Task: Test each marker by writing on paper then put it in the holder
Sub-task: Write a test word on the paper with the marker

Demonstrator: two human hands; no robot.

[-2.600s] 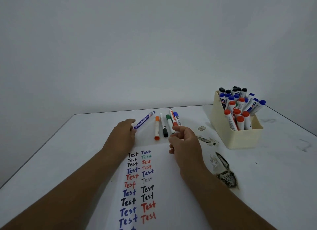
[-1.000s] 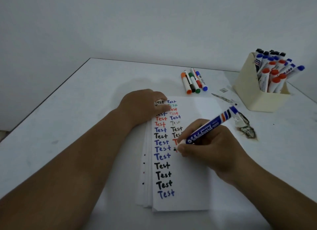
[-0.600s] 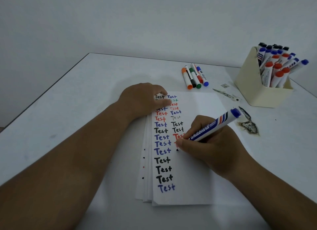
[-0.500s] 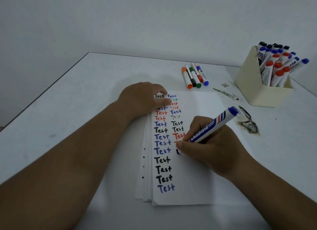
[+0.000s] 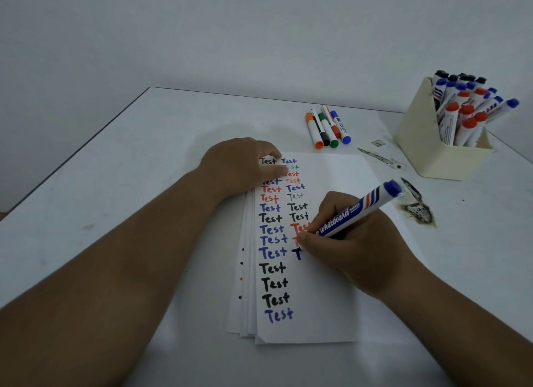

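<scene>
My right hand (image 5: 350, 244) grips a blue whiteboard marker (image 5: 357, 210), tip down on a stack of white paper (image 5: 323, 294). A fresh dark blue "T" sits just left of the tip, in the second column of coloured "Test" words. My left hand (image 5: 240, 166) rests on the paper's top left corner, fingers covering some words. The marker's blue end points up and to the right. A cream holder (image 5: 424, 144) stands at the far right, packed with several capped markers.
Several loose markers (image 5: 327, 127) with orange, black, green, red and blue caps lie side by side beyond the paper. Dark scuffed stains (image 5: 416, 206) mark the white table between paper and holder. The table's left edge runs diagonally at the left.
My right hand picked up the blue marker, brought it to the paper and has now drawn a blue "T". The left hand moved onto the paper's corner and has stayed there.
</scene>
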